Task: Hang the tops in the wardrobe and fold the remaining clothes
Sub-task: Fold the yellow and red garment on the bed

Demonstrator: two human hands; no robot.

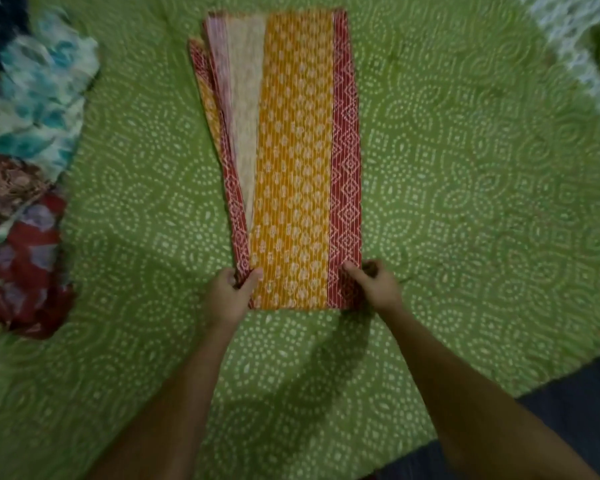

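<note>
Orange cloth (293, 161) pinched by left hand (227, 296); right hand (374, 287)

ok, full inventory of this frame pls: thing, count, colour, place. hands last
folded cloth: 1, orange print with red borders and a pale underside, long strip at centre of the bed, near end held by both hands
bedsheet: 1, green with white dotted pattern, covers the bed under everything
clothes pile: 1 heap, count of pieces unclear, teal-white, brown and red floral, left edge
white patterned fabric: 1, white, top right corner, blurred
dark surface: 1, dark blue, bottom right, cannot tell what it is
left hand: grip pinching the cloth's near left corner
right hand: grip pinching the near right corner
</note>
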